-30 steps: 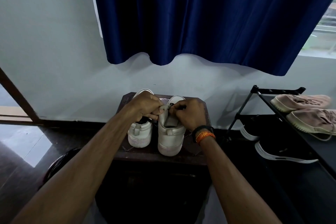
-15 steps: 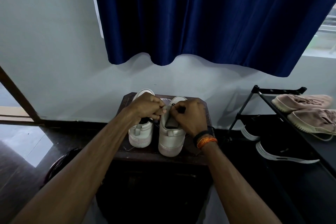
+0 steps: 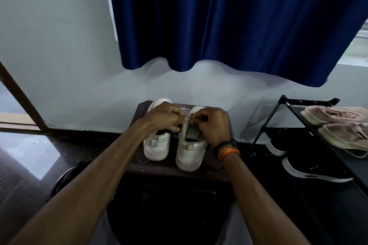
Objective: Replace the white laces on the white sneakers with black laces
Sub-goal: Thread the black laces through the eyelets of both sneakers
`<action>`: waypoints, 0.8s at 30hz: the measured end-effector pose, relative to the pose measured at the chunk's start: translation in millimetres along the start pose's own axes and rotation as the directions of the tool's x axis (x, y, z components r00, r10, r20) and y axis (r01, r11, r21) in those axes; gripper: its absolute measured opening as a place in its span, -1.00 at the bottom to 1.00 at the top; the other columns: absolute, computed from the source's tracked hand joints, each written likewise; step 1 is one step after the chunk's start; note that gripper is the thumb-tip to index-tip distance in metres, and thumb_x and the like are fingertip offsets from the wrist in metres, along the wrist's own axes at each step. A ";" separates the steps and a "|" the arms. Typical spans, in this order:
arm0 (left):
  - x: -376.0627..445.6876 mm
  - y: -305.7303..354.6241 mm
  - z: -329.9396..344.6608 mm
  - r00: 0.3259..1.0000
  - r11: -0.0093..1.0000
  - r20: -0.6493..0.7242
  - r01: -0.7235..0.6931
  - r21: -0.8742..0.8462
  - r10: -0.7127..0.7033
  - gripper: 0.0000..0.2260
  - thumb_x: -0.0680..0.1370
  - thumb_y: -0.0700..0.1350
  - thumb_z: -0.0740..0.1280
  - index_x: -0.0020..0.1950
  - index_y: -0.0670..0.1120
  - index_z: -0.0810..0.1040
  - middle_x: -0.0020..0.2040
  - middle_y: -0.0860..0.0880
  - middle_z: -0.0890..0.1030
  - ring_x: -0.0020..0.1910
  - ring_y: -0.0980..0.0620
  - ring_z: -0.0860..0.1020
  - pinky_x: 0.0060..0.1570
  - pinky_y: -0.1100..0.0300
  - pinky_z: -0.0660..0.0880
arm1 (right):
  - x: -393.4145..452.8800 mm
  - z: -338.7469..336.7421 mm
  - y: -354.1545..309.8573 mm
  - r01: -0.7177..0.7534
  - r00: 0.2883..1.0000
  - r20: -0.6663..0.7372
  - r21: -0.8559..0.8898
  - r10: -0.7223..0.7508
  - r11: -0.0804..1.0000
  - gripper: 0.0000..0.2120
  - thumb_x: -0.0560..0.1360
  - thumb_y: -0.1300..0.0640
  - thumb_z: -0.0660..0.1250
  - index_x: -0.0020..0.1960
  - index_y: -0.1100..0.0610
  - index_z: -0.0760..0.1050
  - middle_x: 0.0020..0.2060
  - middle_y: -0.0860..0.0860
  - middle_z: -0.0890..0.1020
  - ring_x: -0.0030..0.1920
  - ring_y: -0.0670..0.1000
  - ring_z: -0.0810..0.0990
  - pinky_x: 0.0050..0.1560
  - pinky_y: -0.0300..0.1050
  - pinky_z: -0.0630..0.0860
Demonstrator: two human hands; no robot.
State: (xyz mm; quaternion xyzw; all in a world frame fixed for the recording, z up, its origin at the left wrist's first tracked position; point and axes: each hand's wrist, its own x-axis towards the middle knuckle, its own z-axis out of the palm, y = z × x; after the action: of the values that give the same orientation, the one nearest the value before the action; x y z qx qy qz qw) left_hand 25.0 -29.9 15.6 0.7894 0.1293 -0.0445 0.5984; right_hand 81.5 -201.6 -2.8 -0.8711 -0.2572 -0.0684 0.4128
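Both arms are reaching forward, the left hand (image 3: 163, 118) and right hand (image 3: 212, 124) meeting over the right sneaker (image 3: 190, 150) on the worktop (image 3: 215, 167), fingers pinching something small at its tongue; they are barely shifting from before.

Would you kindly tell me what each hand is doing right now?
Left hand: fingers curled, pinching at the right sneaker's tongue top.
Right hand: same; pinched item hidden.

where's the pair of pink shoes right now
The pink shoes sit on the top shelf of the black shoe rack at the right edge of the head view, above black sneakers.
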 end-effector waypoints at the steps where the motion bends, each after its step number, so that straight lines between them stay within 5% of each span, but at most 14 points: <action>1: 0.6 1.0 -0.5 1.000 1.000 -0.003 0.011 -0.001 -0.011 -0.89 0.61 -0.19 0.37 0.04 -0.21 0.65 0.05 -0.23 0.69 -0.03 -0.09 0.69 0.03 0.05 0.66 | -0.2 -0.8 -1.3 -0.011 1.000 -0.004 0.026 0.011 1.000 -0.90 0.36 0.19 0.57 -0.16 0.05 0.71 -0.27 -0.09 0.72 -0.21 -0.13 0.66 -0.09 -0.11 0.60; 4: 1.9 4.2 -3.4 1.000 0.999 0.027 0.013 0.042 -0.014 -0.87 0.65 -0.25 0.26 0.05 -0.21 0.60 0.01 -0.21 0.68 -0.11 -0.06 0.69 -0.08 0.10 0.67 | -0.7 -1.5 -2.0 -0.026 1.000 -0.003 0.079 0.027 0.997 -0.86 0.35 0.22 0.58 -0.17 0.09 0.64 -0.28 -0.10 0.70 -0.22 -0.17 0.66 -0.13 -0.16 0.60; 12: 3.8 20.2 -1.4 0.996 0.913 0.045 -0.083 0.399 0.071 -0.79 0.51 -0.43 0.28 -0.02 -0.18 0.63 -0.17 -0.17 0.69 -0.22 -0.16 0.72 -0.03 -0.17 0.66 | 0.2 -5.5 0.9 -0.021 0.997 0.071 0.142 0.011 0.990 -0.81 0.41 0.32 0.51 -0.06 0.12 0.59 -0.27 -0.07 0.73 -0.21 -0.24 0.67 -0.20 -0.34 0.56; 19: 7.8 19.4 2.1 0.997 0.917 -0.061 -0.026 0.399 0.055 -0.91 0.54 -0.33 0.26 -0.03 -0.27 0.56 -0.22 -0.13 0.66 -0.32 -0.11 0.71 -0.03 -0.13 0.66 | -0.7 -5.6 9.3 0.019 0.999 0.035 -0.027 -0.018 0.999 -0.69 0.31 0.34 0.48 -0.01 0.05 0.64 -0.13 -0.08 0.72 -0.13 -0.18 0.61 -0.10 -0.39 0.53; 24: 3.8 21.6 2.0 0.989 0.933 -0.144 0.025 0.359 0.029 -0.90 0.53 -0.33 0.25 -0.07 -0.28 0.56 -0.21 -0.18 0.71 -0.31 -0.09 0.72 0.00 -0.09 0.66 | -12.6 -6.3 18.8 -0.120 0.989 -0.104 -0.105 0.109 0.987 -0.60 0.29 0.12 0.55 0.10 0.01 0.59 0.06 -0.03 0.56 0.08 0.04 0.56 0.07 -0.07 0.56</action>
State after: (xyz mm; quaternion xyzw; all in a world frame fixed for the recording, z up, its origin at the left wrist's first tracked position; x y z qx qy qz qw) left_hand 34.4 -36.6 34.3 0.8869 0.1616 -0.0086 0.4326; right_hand 80.8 -221.1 -15.7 -0.9015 -0.1821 -0.1013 0.3793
